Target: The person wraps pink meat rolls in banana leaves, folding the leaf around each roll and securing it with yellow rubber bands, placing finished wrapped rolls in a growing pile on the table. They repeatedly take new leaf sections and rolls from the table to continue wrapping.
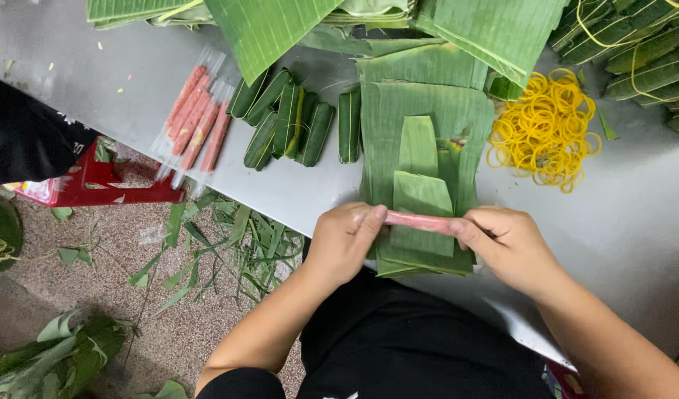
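Done: six leaf-wrapped green rolls (pixel 295 118) lie on the grey surface (pixel 612 222).
In hand: left hand (pixel 344 240) and right hand (pixel 505 244) pinch the ends of one pink sausage stick (pixel 419 221) over the stacked green banana leaf pieces (pixel 423 196), unwrapped.
Left: several pink sausage sticks in clear sleeves (pixel 197 118).

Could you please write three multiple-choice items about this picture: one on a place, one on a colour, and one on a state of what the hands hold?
1. Where does the pile of rubber bands lie?
A. on the floor
B. on the table, right of the stacked leaves
C. on the red stool

2. What colour is the stick between the hands?
A. pink
B. yellow
C. green

3. How is the stick held?
A. in one hand only
B. lying free, untouched
C. by both hands, one at each end

Answers:
1. B, the yellow bands rest on the grey table beside the stacked leaves.
2. A, it shows pink against the green leaf piece under it.
3. C, the left hand grips one end and the right hand the other.
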Demonstrator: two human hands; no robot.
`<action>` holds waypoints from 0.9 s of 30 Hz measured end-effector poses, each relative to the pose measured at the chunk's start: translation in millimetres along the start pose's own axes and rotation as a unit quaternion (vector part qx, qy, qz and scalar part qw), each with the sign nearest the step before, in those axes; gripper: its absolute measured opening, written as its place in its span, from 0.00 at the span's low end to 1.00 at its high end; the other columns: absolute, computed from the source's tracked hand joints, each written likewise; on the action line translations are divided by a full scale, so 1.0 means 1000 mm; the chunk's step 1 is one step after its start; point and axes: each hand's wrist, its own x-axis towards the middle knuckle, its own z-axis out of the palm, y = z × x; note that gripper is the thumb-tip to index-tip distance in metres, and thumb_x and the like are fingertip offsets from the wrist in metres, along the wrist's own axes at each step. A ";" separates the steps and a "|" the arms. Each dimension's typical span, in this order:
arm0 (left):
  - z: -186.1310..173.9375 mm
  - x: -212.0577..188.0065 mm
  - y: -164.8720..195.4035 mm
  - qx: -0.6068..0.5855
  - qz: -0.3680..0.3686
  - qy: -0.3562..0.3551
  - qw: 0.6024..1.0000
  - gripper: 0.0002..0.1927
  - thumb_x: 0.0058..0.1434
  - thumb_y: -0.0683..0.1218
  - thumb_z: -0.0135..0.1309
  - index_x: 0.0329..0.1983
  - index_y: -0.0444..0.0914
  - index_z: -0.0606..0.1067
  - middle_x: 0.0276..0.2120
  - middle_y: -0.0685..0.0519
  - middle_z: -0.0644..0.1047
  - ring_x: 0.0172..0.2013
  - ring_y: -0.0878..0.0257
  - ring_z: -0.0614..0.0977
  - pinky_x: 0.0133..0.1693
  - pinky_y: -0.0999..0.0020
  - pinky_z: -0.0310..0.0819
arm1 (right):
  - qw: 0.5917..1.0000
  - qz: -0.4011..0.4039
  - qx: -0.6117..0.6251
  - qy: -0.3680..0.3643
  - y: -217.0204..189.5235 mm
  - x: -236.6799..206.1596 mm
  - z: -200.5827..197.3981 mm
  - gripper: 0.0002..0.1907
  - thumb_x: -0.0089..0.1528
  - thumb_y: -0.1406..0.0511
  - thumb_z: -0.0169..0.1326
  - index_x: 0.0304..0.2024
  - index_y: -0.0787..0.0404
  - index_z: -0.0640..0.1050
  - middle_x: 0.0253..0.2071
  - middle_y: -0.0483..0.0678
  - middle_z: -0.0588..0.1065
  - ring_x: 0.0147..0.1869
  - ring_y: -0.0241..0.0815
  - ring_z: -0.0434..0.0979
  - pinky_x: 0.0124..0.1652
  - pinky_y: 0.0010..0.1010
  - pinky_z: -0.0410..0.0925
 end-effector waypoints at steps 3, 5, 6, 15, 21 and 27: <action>0.002 0.005 0.005 0.228 0.137 0.081 0.961 0.08 0.66 0.45 0.60 0.32 0.37 0.80 0.29 0.51 0.78 0.31 0.53 0.80 0.35 0.60 0.73 | 0.971 -0.080 -0.200 0.105 -0.016 0.000 0.004 0.14 0.59 0.57 0.63 0.26 0.60 0.81 0.22 0.49 0.73 0.24 0.46 0.72 0.28 0.35 0.65; 0.003 0.009 0.010 0.255 0.201 0.140 0.935 0.07 0.60 0.44 0.65 0.33 0.37 0.79 0.30 0.50 0.76 0.32 0.52 0.79 0.35 0.60 0.73 | 0.938 -0.134 -0.267 0.173 -0.030 -0.001 0.009 0.13 0.58 0.59 0.66 0.26 0.60 0.80 0.24 0.49 0.74 0.27 0.47 0.74 0.30 0.37 0.67; 0.003 0.010 0.014 0.267 0.223 0.145 0.926 0.07 0.60 0.43 0.66 0.35 0.37 0.79 0.32 0.50 0.77 0.33 0.52 0.79 0.36 0.60 0.74 | 0.918 -0.162 -0.299 0.206 -0.037 -0.001 0.011 0.12 0.57 0.59 0.67 0.27 0.59 0.80 0.26 0.49 0.74 0.29 0.48 0.75 0.30 0.38 0.68; -0.016 0.017 0.025 0.293 0.344 -0.029 0.892 0.27 0.52 0.53 0.63 0.51 0.32 0.75 0.43 0.46 0.79 0.46 0.50 0.81 0.48 0.57 0.77 | 0.861 -0.368 -0.333 0.115 -0.059 -0.003 -0.002 0.25 0.50 0.56 0.64 0.46 0.61 0.80 0.41 0.49 0.78 0.39 0.50 0.80 0.35 0.34 0.73; -0.003 0.037 0.013 0.254 0.263 -0.075 0.928 0.18 0.66 0.48 0.61 0.58 0.40 0.78 0.43 0.55 0.77 0.47 0.58 0.78 0.49 0.60 0.75 | 0.924 -0.242 -0.279 0.097 -0.046 0.011 -0.004 0.11 0.61 0.61 0.65 0.44 0.55 0.80 0.44 0.43 0.76 0.43 0.45 0.79 0.40 0.34 0.74; -0.008 0.045 0.011 0.282 0.349 -0.049 0.892 0.15 0.59 0.50 0.62 0.47 0.39 0.77 0.38 0.52 0.77 0.42 0.53 0.79 0.44 0.57 0.74 | 0.863 -0.311 -0.377 0.126 -0.047 0.013 -0.002 0.15 0.56 0.59 0.63 0.43 0.57 0.81 0.45 0.47 0.78 0.44 0.50 0.78 0.38 0.38 0.72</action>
